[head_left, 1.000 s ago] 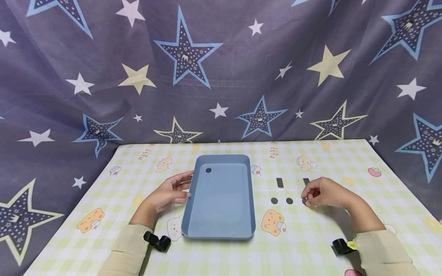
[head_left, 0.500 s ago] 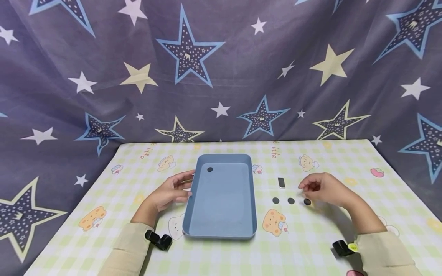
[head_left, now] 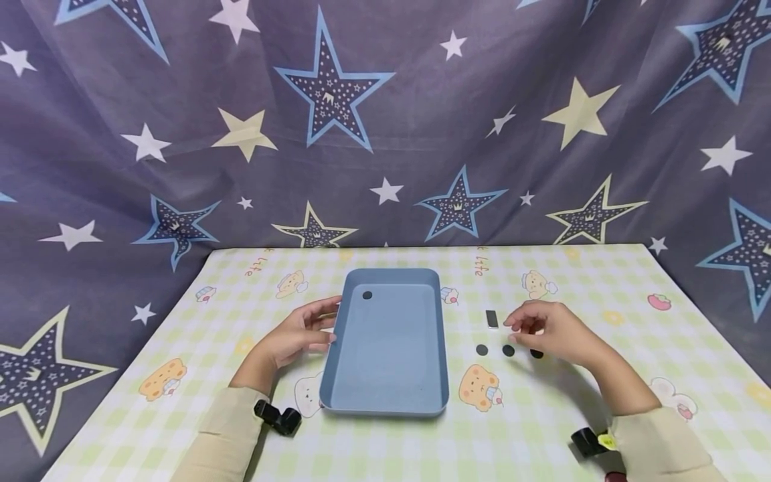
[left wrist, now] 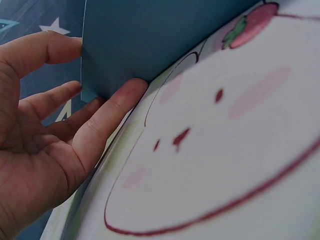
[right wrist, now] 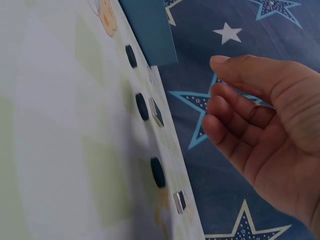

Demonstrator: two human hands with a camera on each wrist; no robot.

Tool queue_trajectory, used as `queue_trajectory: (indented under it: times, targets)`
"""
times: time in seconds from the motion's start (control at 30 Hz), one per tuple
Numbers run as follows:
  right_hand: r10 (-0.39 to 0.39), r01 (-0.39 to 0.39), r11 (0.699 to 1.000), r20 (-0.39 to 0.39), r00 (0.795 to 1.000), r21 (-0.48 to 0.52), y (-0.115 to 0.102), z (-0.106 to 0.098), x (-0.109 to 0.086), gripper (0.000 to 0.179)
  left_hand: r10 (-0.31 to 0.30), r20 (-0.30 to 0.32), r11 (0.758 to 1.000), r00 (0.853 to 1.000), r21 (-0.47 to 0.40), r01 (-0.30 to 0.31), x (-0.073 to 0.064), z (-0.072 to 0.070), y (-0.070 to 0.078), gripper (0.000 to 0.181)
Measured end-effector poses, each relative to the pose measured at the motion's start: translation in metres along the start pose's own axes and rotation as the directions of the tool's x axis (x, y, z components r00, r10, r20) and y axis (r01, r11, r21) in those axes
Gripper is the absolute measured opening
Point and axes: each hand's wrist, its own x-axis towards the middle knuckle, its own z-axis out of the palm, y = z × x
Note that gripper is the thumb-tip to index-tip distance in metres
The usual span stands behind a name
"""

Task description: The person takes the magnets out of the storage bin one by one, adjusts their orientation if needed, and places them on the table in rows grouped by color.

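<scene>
A blue rectangular tray (head_left: 385, 348) lies on the table with one black disc (head_left: 367, 295) near its far left corner. My left hand (head_left: 297, 337) rests its thumb and fingertips against the tray's left wall; in the left wrist view the thumb (left wrist: 117, 110) touches the wall low down. Right of the tray, three black discs (head_left: 482, 349) lie in a row. A small dark rectangular piece (head_left: 492, 318) lies behind them. My right hand (head_left: 557, 331) hovers over the row, fingers loosely curled with nothing between them. It hides another rectangular piece (right wrist: 179, 202), seen in the right wrist view.
A green-and-white checked cloth (head_left: 241, 442) with cartoon prints covers the table. Behind it hangs a dark curtain (head_left: 385, 120) patterned with stars. A black wrist camera (head_left: 277, 416) sits at the left cuff, another black camera (head_left: 587, 442) at the right cuff.
My right hand has let go of the rightmost disc, lifted away from it and moved left over the row. My left hand stays at the tray. The head view has shifted slightly.
</scene>
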Motion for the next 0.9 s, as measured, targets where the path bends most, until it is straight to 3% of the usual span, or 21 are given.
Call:
queue_trajectory:
  times: [0.17,0.43,0.9]
  targets:
    - [-0.061,0.061,0.998,-0.032,0.998,0.019,-0.004,0.012,0.004,0.016,-0.002,-0.003,1.0,1.0,0.0,0.002,-0.002,0.0,0.001,0.083]
    - [-0.074,0.075,0.997,-0.065,0.995,0.019,-0.01,0.024,0.007,0.014,-0.012,-0.002,1.0,1.0,-0.002,0.012,-0.001,0.0,0.0,0.082]
    - [-0.103,0.103,0.995,0.001,0.995,-0.003,-0.023,0.033,0.025,0.017,-0.011,-0.007,1.0,1.0,-0.013,0.011,-0.002,0.001,0.0,0.083]
